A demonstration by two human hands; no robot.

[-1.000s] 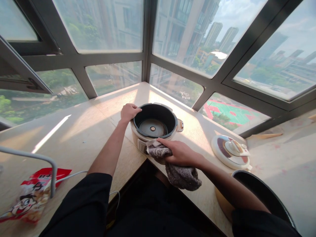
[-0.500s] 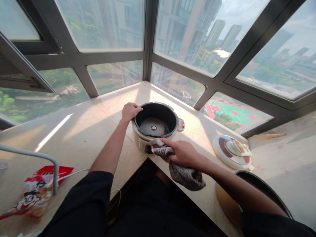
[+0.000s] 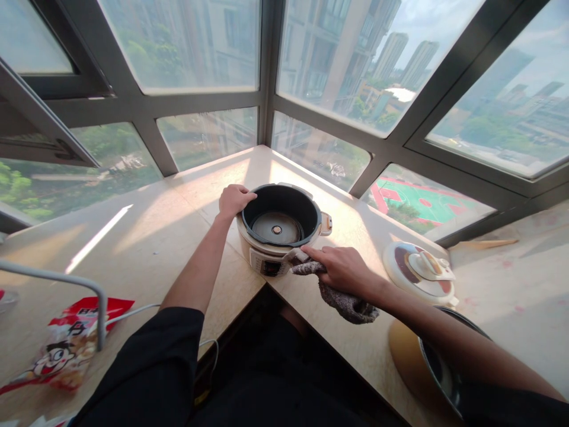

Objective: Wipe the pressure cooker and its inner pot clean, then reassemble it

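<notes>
A cream electric pressure cooker (image 3: 249, 252) stands lidless on the counter corner, its dark inside bare down to the heating plate. My left hand (image 3: 234, 200) is closed on the cooker's left rim, thumb over the edge. In my right hand (image 3: 344, 270) is a bunched brown-and-white cloth (image 3: 349, 305), pressed against the cooker's front right outer wall beside the control panel (image 3: 269, 265). The cloth's loose end hangs below my fingers. To the right lies the cooker's lid (image 3: 418, 270), and nearer me sits the removed inner pot (image 3: 406, 356), partly covered by my right forearm.
A red snack bag (image 3: 66, 350) lies at the left, behind a curved grey metal bar (image 3: 101, 317). A white cord (image 3: 137, 309) runs across the counter (image 3: 173, 216). Window frames (image 3: 267, 71) rise behind the counter, and one pane at the upper left is tilted inward.
My right hand has moved the cloth rightward along the cooker's front, uncovering more of the control panel. My left hand has stayed on the rim.
</notes>
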